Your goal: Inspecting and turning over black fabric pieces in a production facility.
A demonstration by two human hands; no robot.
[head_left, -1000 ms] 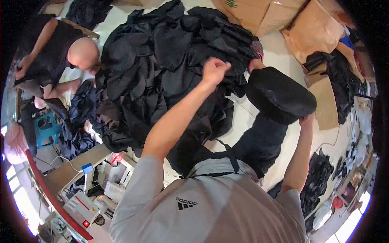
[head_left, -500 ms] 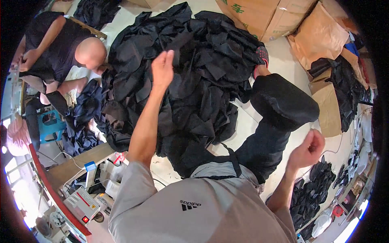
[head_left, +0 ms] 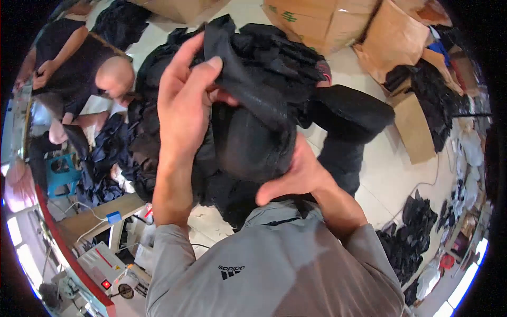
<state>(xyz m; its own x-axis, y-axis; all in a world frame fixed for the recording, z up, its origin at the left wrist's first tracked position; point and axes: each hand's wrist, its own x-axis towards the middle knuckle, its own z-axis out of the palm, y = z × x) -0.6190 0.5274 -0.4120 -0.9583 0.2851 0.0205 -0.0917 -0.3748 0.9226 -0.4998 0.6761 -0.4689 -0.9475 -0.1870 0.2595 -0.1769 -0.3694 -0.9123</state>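
Observation:
A black fabric piece (head_left: 248, 90) is raised close in front of me, over a large pile of black cloth (head_left: 158, 68). My left hand (head_left: 185, 100) pinches its upper left edge between thumb and fingers. At the lower right of the same fabric, my right hand (head_left: 306, 171) cups it. The right thumb lies along the lower edge, while the right fingers are hidden behind the cloth. Much of the pile is covered by the raised fabric and my hands.
At the left, another person (head_left: 63, 68) bends beside the pile, near a blue stool (head_left: 63, 174). Cardboard boxes (head_left: 338, 26) stand beyond the pile. More black scraps (head_left: 414, 232) lie on the floor at right. A white device (head_left: 100, 264) sits at lower left.
My left hand has come closer and now grips black fabric. My right hand has moved left from beside my leg onto the fabric, which is lifted from the pile.

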